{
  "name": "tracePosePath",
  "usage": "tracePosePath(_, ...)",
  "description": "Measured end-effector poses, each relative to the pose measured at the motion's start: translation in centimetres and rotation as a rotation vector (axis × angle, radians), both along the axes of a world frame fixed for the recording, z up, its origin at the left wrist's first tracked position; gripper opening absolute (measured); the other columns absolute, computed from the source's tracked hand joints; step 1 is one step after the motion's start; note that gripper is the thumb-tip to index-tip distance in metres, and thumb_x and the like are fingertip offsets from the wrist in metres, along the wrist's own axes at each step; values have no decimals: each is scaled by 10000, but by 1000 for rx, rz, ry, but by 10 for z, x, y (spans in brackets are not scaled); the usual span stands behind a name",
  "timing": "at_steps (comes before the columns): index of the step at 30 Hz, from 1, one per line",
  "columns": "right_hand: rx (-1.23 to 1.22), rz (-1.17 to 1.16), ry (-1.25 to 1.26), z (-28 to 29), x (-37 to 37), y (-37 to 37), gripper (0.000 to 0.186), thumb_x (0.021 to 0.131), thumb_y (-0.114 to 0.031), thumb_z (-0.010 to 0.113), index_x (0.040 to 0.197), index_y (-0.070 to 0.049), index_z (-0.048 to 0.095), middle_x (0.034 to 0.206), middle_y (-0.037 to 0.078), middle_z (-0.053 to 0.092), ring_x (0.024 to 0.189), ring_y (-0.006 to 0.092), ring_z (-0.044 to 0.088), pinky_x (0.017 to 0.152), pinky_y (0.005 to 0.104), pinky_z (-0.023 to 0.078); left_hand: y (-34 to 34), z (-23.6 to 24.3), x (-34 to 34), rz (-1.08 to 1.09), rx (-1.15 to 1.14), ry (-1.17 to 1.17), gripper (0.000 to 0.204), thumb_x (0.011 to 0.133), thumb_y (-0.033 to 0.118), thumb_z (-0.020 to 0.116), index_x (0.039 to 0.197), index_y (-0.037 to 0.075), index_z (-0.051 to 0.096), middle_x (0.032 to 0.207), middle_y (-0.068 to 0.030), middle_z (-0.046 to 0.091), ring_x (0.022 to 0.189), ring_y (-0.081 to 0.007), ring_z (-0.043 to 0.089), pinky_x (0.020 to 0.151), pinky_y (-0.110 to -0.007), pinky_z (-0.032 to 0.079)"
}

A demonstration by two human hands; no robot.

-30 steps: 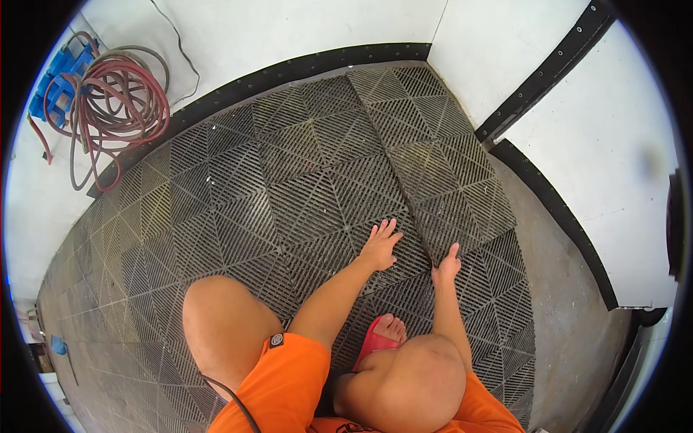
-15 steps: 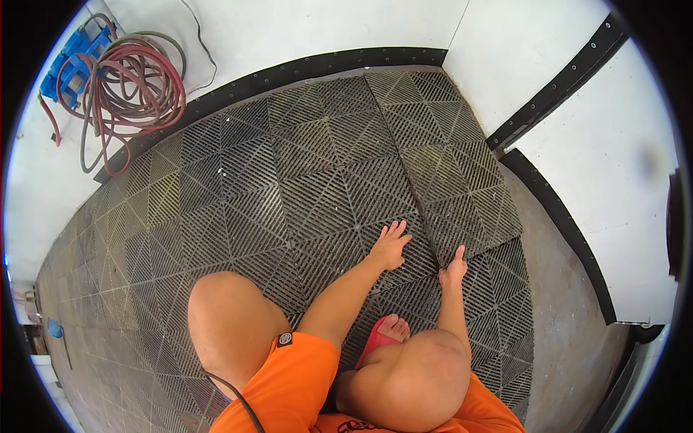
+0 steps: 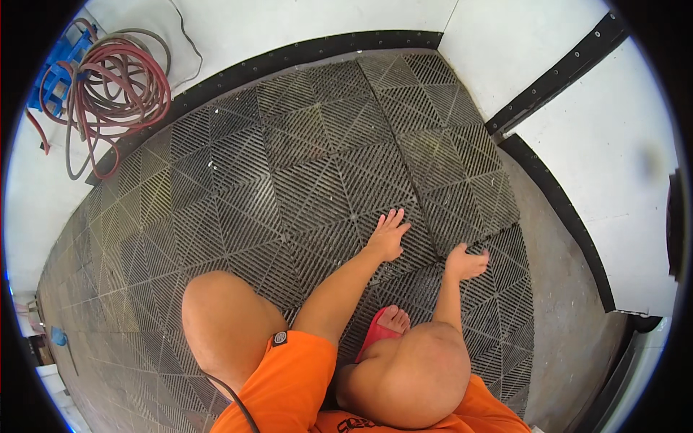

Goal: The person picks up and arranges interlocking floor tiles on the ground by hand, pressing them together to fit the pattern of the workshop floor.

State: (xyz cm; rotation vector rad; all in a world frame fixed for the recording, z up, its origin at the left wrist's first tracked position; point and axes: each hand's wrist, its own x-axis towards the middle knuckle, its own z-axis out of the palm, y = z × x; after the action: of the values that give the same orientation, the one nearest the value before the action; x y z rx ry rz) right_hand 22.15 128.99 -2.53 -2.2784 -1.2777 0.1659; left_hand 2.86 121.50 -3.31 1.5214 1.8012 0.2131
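Ridged grey-black floor tiles with triangular patterns lie under both my hands. My left hand rests with spread fingers on the tiles, left of a dark seam. Over on the right, my right hand is at the near edge of a tile strip, which overlaps the tiles in front of it. Its fingers are curved and point right, with a gap beside the thumb and nothing visible between. Whether the fingertips touch the tile edge is hard to see.
A coiled red and grey hose hangs on a blue holder at the far left wall. Black trim runs along the white walls. Bare concrete borders the tiles at right. My foot in a red sandal is between my knees.
My right hand has turned and shifted right along the tile strip's near edge, its thumb no longer on top. The left hand stays on the tiles. The view has tilted slightly.
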Motion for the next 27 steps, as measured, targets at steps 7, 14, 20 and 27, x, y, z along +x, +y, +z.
tracePosePath(7,-62,653,-185,-11,-28,42,532,895,-299,663,1377,-142,501,1429,222,443,1310,420,417,1076,548,339,23,-7,4,-14,56,51,751,852,158,767,1506,137,398,1665,-148,65,1536,-337,63,1248,-487,128)
tracePosePath(14,-296,831,-282,-33,-25,55,491,1022,-383,475,1484,-226,423,1573,171,324,1434,369,319,1166,566,229,41,-14,7,49,132,42,764,806,159,800,1480,125,441,1653,-174,133,1528,-362,112,1236,-501,124)
tracePosePath(20,-309,826,-312,-36,-11,57,489,1062,-362,397,1524,-207,362,1587,192,274,1450,381,281,1178,582,205,53,-5,19,14,42,14,761,842,148,776,1506,134,405,1664,-160,73,1536,-346,50,1245,-497,90)
tracePosePath(27,-387,814,-319,-30,-17,55,501,1075,-368,337,1552,-220,290,1619,174,205,1485,355,212,1198,579,145,53,-1,16,2,37,37,776,844,149,773,1514,129,384,1665,-154,60,1536,-345,54,1247,-493,92)
